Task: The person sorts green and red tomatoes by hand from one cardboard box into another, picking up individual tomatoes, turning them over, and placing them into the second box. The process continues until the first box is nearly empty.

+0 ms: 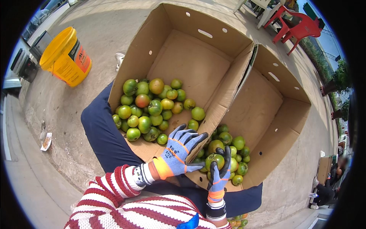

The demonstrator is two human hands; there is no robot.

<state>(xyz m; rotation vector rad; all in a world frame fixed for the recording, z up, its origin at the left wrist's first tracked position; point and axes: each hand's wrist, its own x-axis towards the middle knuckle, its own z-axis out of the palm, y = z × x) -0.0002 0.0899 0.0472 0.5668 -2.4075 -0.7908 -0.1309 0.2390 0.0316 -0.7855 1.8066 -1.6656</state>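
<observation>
Two cardboard boxes stand side by side before me. The left cardboard box (188,51) holds many green tomatoes (144,124), a few turning red or orange, such as a reddish tomato (142,100). Green tomatoes (242,168) also lie in the near part of the right cardboard box (254,97). My left hand (178,151), in a blue and black work glove, rests across the touching walls of the boxes, fingers spread, holding nothing. My right hand (221,171), gloved alike, has its thumb and fingers around a large green tomato (214,161) over the right box.
A yellow plastic bucket (67,57) stands on the concrete floor at the left. A red plastic chair (297,27) is at the upper right. A paper tray (46,141) lies at the left. More tomatoes (238,221) show below my right leg. Another person (327,189) is at the far right.
</observation>
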